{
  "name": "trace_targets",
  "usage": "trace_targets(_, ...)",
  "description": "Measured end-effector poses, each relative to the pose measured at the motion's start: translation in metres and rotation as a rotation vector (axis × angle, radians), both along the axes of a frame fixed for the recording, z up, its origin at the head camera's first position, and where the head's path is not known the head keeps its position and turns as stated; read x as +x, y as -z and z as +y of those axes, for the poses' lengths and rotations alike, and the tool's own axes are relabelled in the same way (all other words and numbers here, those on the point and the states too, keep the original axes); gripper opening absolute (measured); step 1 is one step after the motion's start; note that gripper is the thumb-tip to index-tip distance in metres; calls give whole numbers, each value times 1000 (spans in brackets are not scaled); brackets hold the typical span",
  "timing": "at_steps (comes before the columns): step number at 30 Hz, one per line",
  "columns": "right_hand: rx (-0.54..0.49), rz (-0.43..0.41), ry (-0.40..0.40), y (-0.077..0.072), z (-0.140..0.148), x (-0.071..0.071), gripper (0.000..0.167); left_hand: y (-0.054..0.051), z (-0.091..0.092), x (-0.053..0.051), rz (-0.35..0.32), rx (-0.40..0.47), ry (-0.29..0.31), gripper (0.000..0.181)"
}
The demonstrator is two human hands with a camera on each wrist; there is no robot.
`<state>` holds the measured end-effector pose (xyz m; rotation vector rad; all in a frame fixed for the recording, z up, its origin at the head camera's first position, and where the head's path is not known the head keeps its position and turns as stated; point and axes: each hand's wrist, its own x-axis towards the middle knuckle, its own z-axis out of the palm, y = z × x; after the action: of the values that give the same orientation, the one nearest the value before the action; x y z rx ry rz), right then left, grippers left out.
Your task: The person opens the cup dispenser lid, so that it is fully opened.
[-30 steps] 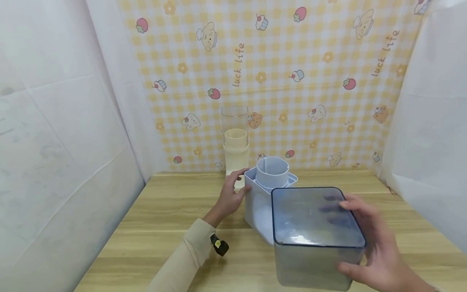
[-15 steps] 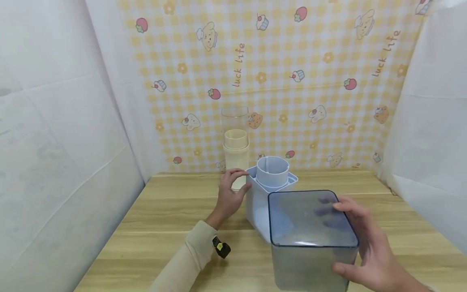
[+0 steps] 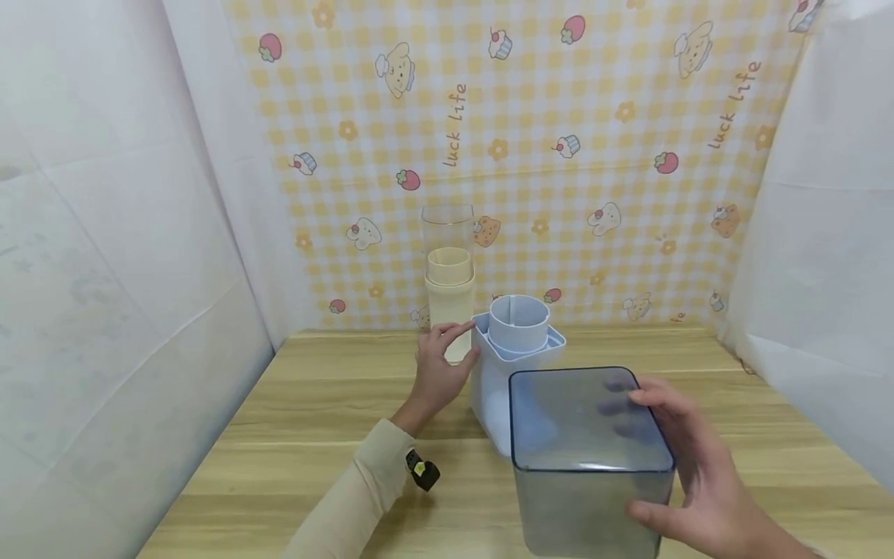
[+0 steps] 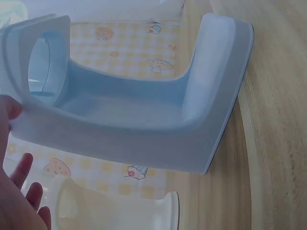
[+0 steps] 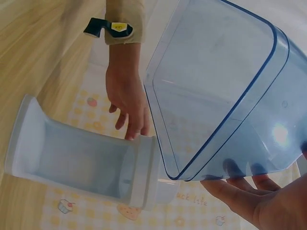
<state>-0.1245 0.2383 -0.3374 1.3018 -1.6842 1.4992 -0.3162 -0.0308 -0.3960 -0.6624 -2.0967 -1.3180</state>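
One pale blue dispenser stand (image 3: 492,392), head view: at the wood-grain table (image 3: 314,396), just right of the left fingertips, ahead and left of the right palm; long axis close to upright, round collar (image 3: 519,335) facing up.
Left hand (image 3: 436,376), head view: pinching the stand's left rim corner between thumb and index finger; nearer of the two to the stand.
Right hand (image 3: 708,477), head view: gripping the smoky blue see-through square bin (image 3: 590,508) from its right side, thumb on the near wall.
Bin to stand, head view: nearer the person and slightly to the right, overlapping the stand's lower part; below the collar in the picture.
Cream dispenser with clear tube (image 3: 450,307), head view: upright, behind the left hand.
Stand, left wrist view: long axis crossing the picture, collar end by the thumb, foot toward the table; flat seating impossible to confirm.
Spare left fingers, left wrist view: clear of the stand, in front of the cream dispenser.
Bin, right wrist view: tilted in the picture, between right hand and collar, one corner overlapping the collar; contact impossible to tell.
Right fingers, right wrist view: spread along one bin wall.
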Motion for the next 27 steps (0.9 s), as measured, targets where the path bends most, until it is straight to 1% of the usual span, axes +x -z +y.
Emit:
trace_targets(4,5,-19,12,3,0,-1,88,-2,2,4,-38,-77,-8,50)
trace_targets(8,3,-47,33,7,1,0,88,-3,6,11,-57,-153,-21,71)
trace_targets(10,2,-56,43,9,1,-1,89,-4,9,13,-36,-185,-35,80)
trace_targets(13,-3,-60,53,10,1,-2,89,-5,13,14,30,-219,-71,88)
trace_targets(15,-7,-58,58,11,2,-3,88,-6,16,14,74,-223,-93,87)
trace_targets(18,-10,-50,58,11,3,-4,88,-5,19,15,113,-201,-111,80)
trace_targets(22,-10,-49,57,11,4,-5,88,-5,21,16,137,-158,-101,74)
trace_targets(27,-11,-49,62,12,5,-5,87,-4,20,16,168,-140,-87,70)
